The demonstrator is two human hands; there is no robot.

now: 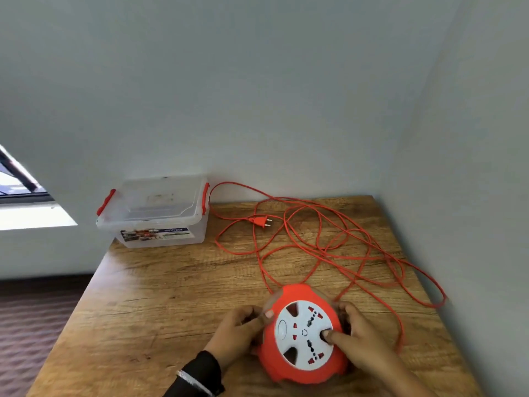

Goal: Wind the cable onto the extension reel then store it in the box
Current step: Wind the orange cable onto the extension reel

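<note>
My left hand (239, 329) grips the reel (303, 335); my right hand (353, 336) holds it, finger on its face; cable (329, 242) sprawls beyond.

An orange extension reel (303, 333) is being held at the near edge of the wooden table (160, 296), gripped by the left hand (237, 330) on its left side and by the right hand (360, 339) on its right. The orange cable (329, 247) is lying in loose loops beyond it, its plug (261, 221) lying near the lidded clear box (154, 213) at the far left.
</note>
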